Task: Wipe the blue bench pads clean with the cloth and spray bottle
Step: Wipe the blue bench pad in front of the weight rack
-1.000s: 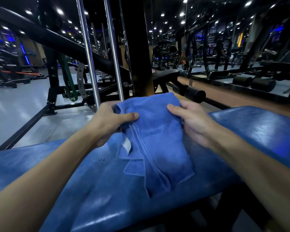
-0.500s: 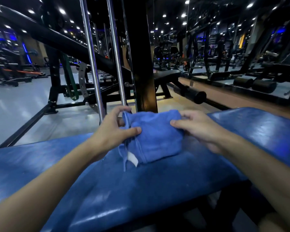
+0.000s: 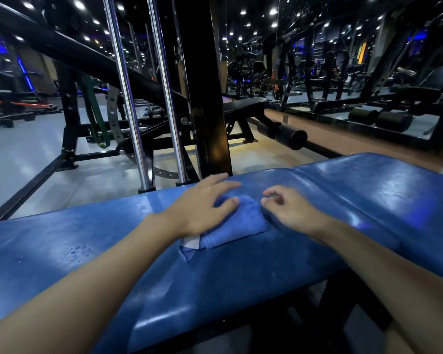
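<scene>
The wiping step seemed about to start. The left hand (image 3: 202, 208) pressed flat, fingers spread, on the folded blue cloth (image 3: 238, 226), which lay on the middle of the blue worktop pad (image 3: 241, 277). The right hand (image 3: 289, 208) sat just right of it, loosely curled and gripping nothing. The next move probably called for a firm sweep left toward the droplets (image 3: 74, 250). The cloth looked thick and soft, with a white tag at its near end.

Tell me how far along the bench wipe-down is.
Done: the cloth is folded, and droplets sit on the blue bench pad. In hand: the left hand presses the cloth down; the right hand is beside it. Left: wiping up those droplets. The spray bottle is not visible.
</scene>
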The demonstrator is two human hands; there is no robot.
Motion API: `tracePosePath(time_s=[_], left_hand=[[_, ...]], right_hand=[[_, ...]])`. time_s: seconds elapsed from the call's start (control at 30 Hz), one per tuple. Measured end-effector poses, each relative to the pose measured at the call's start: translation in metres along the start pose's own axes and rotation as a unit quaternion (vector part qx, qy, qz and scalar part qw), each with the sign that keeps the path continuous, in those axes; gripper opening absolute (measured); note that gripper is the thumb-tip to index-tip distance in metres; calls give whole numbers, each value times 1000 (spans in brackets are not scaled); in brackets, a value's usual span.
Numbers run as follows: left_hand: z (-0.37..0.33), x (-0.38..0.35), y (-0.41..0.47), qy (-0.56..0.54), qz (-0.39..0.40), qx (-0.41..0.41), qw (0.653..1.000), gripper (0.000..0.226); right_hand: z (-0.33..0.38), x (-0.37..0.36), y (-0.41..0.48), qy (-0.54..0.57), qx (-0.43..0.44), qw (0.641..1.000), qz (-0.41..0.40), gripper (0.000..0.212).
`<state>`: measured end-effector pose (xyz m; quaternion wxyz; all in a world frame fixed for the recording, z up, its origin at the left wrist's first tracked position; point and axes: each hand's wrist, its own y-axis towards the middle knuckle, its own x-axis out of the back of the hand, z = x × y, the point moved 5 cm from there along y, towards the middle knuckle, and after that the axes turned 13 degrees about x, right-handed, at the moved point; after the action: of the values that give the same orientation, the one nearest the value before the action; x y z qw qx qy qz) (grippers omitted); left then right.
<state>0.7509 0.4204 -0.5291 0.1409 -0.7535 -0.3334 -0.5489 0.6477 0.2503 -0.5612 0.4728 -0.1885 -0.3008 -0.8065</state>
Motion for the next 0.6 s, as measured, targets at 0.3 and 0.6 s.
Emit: tracePosePath(time_s=[0.3,0.6], left_hand=[[-13,-34,-23,198,63,131,969,69],[-24,-40,-54,111,36,34,993,85]], right_hand=[[-27,12,-1,-128,34,990,45,22],[-18,-1,-8,-251,151,949,116,60]])
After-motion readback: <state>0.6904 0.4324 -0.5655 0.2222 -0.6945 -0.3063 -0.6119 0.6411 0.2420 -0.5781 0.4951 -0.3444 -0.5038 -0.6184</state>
